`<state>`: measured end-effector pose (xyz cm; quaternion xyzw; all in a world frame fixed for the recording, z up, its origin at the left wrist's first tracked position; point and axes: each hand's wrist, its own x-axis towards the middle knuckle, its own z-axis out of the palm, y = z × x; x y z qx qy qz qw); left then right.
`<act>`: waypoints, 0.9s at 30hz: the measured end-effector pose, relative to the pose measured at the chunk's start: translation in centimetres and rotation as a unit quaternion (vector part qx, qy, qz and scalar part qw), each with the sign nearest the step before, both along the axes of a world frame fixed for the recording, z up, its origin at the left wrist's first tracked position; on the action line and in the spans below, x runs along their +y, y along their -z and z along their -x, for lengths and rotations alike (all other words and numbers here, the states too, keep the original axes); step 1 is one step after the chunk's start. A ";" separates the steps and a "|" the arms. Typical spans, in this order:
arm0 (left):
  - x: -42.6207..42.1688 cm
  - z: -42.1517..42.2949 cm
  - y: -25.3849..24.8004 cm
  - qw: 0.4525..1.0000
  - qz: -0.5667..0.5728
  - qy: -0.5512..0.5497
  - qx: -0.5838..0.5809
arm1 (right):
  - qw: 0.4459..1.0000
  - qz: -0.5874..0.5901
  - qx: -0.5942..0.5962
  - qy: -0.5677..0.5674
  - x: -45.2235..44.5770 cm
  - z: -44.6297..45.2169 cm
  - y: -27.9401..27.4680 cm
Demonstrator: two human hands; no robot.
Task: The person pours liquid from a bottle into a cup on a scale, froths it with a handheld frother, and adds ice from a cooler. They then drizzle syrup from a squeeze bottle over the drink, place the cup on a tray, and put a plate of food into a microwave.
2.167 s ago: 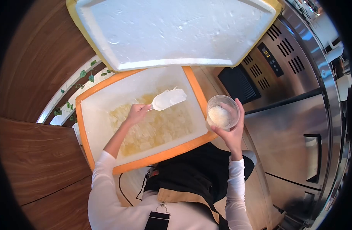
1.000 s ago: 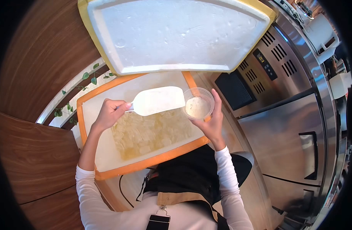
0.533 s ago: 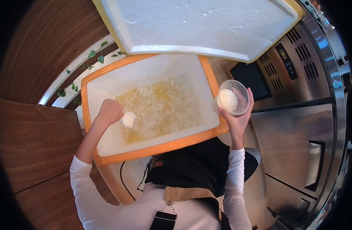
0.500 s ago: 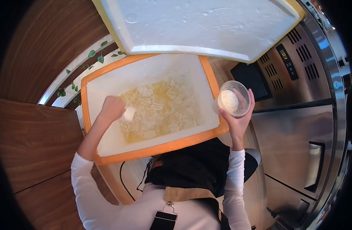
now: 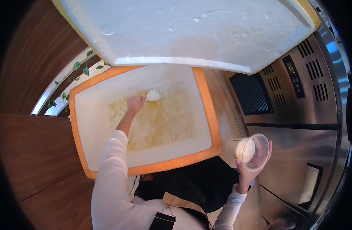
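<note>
Inside the foam box, my left hand (image 5: 135,104) is closed around the handle of a small white scoop (image 5: 153,95). The scoop's bowl is at the ice cubes (image 5: 160,122), toward the far side of the box; whether ice lies in it I cannot make out. The ice looks yellowish in places. Off the box's right side, my right hand (image 5: 249,172) is wrapped round a clear plastic cup (image 5: 259,153). The cup is tilted, and something white shows in its bottom.
The white foam box (image 5: 215,132) has orange tape along its rim. A large foam lid (image 5: 191,34) leans over its far side. Steel appliance doors (image 5: 294,153) and a control panel (image 5: 293,76) stand on the right, wooden panels (image 5: 49,153) on the left.
My left hand has moved right and farther into the box with the scoop, to the far part of the ice. My right hand and the cup have come lower and nearer to me.
</note>
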<state>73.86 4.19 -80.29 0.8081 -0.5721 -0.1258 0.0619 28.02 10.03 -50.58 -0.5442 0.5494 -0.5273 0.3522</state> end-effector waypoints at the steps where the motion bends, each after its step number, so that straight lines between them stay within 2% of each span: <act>1: -0.8 1.1 0.5 1.000 0.008 -0.013 0.016 | 1.000 -0.001 0.008 0.005 0.1 0.4 0.1; 8: -5.1 5.2 2.4 0.992 0.074 0.043 0.093 | 0.999 -0.029 0.022 0.037 0.3 2.0 0.9; 16: -2.4 4.1 -0.1 0.962 0.103 0.024 0.253 | 0.999 -0.023 0.012 0.045 0.4 2.3 1.2; 19: -1.3 4.6 -0.6 0.926 0.184 0.019 0.329 | 0.999 -0.011 0.027 0.032 0.5 2.0 1.0; 21: -0.6 5.0 -1.1 0.902 0.192 -0.009 0.387 | 0.999 -0.007 0.030 0.025 0.6 1.7 0.7; 25: 1.1 4.4 -4.2 0.871 0.154 -0.068 0.462 | 1.000 -0.016 -0.002 0.009 0.9 0.8 0.1; 27: 2.2 3.7 -7.1 0.877 0.143 -0.060 0.455 | 1.000 -0.012 -0.019 -0.005 0.7 0.1 -0.3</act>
